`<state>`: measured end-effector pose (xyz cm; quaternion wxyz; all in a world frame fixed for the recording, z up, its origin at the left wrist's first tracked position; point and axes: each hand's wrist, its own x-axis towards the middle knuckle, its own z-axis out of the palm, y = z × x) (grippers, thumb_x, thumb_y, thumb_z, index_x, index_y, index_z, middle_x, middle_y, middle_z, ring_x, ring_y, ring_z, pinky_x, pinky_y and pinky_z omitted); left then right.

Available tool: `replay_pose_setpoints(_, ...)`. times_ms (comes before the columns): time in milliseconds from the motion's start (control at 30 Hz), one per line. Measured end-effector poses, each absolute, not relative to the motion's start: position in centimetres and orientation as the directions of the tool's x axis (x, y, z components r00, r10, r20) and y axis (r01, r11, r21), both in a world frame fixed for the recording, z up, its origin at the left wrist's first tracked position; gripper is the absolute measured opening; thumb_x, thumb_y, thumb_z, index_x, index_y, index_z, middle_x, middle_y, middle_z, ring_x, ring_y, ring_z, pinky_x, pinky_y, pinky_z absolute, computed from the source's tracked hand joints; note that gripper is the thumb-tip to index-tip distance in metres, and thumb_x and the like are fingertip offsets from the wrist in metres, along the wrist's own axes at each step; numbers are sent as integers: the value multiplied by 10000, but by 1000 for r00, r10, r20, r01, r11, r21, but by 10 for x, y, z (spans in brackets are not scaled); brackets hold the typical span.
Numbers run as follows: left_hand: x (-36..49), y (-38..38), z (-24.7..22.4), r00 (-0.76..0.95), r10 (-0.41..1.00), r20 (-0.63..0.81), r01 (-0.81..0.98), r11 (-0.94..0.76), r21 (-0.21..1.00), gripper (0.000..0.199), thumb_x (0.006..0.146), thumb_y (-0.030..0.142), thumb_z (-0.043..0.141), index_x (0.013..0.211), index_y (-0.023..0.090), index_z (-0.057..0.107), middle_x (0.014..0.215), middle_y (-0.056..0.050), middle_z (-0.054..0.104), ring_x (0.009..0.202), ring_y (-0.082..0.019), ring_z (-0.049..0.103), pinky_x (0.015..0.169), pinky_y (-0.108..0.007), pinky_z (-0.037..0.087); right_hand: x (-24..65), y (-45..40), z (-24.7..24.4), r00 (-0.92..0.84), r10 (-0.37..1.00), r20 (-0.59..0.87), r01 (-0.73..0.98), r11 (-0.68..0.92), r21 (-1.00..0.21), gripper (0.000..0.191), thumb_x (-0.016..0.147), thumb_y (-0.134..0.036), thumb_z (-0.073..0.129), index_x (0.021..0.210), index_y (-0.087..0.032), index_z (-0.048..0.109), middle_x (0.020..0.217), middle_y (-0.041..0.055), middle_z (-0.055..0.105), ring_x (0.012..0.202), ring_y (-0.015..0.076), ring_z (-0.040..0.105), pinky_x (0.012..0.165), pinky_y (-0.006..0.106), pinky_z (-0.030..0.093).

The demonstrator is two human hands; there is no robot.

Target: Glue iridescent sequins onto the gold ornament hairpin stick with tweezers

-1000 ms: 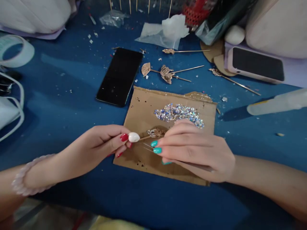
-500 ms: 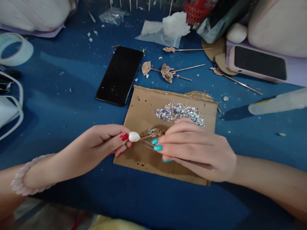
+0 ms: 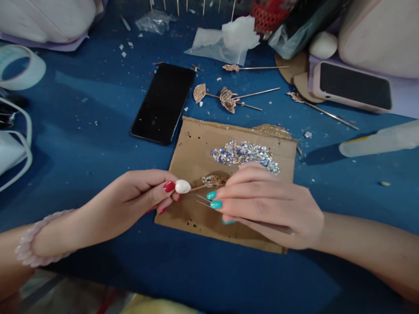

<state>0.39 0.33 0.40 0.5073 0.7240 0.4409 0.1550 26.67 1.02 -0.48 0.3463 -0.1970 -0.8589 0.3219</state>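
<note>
My left hand (image 3: 131, 203), with red nails, pinches a hairpin by its stick near a white bead (image 3: 182, 186). The hairpin's gold head (image 3: 214, 179), partly set with small shiny pieces, points right over a cardboard sheet (image 3: 196, 148). My right hand (image 3: 268, 203), with teal nails, is closed on thin metal tweezers (image 3: 203, 200). Their two tips are apart and point left, just below the hairpin's stick. A pile of glittering chips (image 3: 245, 152) lies on the cardboard, behind my right fingers.
A black phone (image 3: 163, 104) lies behind the cardboard at left. Gold hairpins (image 3: 229, 99) lie behind it, with a plastic bag (image 3: 225, 41) further back. At right are a pale phone (image 3: 355, 87) and a translucent bottle (image 3: 379, 139). A tape roll (image 3: 21, 67) sits at far left.
My right hand and the tweezers have shifted very slightly downward. My left hand still holds the hairpin in nearly the same place.
</note>
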Motion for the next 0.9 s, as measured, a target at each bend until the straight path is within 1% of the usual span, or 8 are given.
replay_pose_setpoints(67, -1, 6, 2, 545, 822, -163, 540, -196, 818, 300, 969, 255, 418, 727, 203, 586, 570, 87, 531, 479, -14, 461, 459, -83, 360, 267, 11, -4, -681, 556, 476, 111, 721, -684, 118, 915, -125, 578, 977, -148, 676, 970, 76, 759, 971, 136, 666, 837, 311, 546)
replay_pose_setpoints(100, -5, 9, 0, 525, 843, -119, 597, -264, 758, 282, 964, 254, 431, 744, 204, 600, 578, 88, 545, 488, -14, 471, 479, -87, 366, 268, 11, -4, -679, 556, 479, 112, 723, -681, 118, 920, -132, 572, 972, -150, 676, 962, 75, 760, 963, 137, 668, 831, 312, 547)
replay_pose_setpoints(167, -13, 15, -5, 473, 881, 18, 728, -402, 556, 213, 950, 250, 472, 826, 206, 639, 656, 78, 610, 582, -22, 541, 586, -101, 402, 269, 12, -3, -678, 561, 475, 125, 725, -677, 123, 924, -139, 564, 971, -157, 676, 949, 69, 760, 953, 139, 670, 829, 316, 547)
replay_pose_setpoints(233, -22, 22, -9, 470, 870, 146, 794, -489, 361, 182, 954, 264, 484, 952, 202, 654, 804, 45, 675, 737, -58, 609, 699, -141, 423, 270, 13, -3, -684, 563, 464, 144, 728, -671, 136, 924, -135, 558, 982, -165, 677, 945, 63, 759, 951, 139, 669, 837, 323, 545)
replay_pose_setpoints(333, -29, 30, -12, 506, 850, 148, 819, -527, 226, 191, 967, 295, 485, 1022, 194, 637, 908, 11, 694, 806, -97, 629, 721, -187, 417, 272, 14, -2, -698, 550, 458, 155, 741, -653, 149, 909, -118, 566, 993, -169, 678, 943, 60, 758, 951, 144, 668, 843, 327, 544)
replay_pose_setpoints(433, -31, 36, -13, 482, 869, 115, 848, -496, 189, 206, 973, 325, 481, 1007, 192, 634, 919, 1, 695, 808, -111, 627, 709, -207, 409, 273, 14, -2, -687, 562, 461, 185, 748, -637, 136, 883, -103, 600, 978, -160, 680, 918, 61, 759, 928, 149, 671, 834, 322, 542)
replay_pose_setpoints(667, -31, 39, -12, 434, 900, 21, 885, -431, 173, 259, 982, 365, 456, 1003, 180, 635, 938, -6, 689, 807, -118, 621, 686, -221, 386, 272, 13, -6, -640, 612, 465, 213, 723, -658, 122, 873, -104, 617, 969, -153, 674, 891, 60, 752, 856, 148, 673, 795, 331, 548)
replay_pose_setpoints(900, -31, 39, -11, 479, 878, 12, 862, -472, 184, 251, 987, 346, 452, 1044, 177, 628, 947, -9, 667, 843, -120, 611, 716, -224, 387, 274, 14, -8, -643, 618, 453, 221, 715, -663, 114, 888, -120, 608, 975, -167, 664, 890, 52, 751, 849, 141, 674, 793, 334, 543)
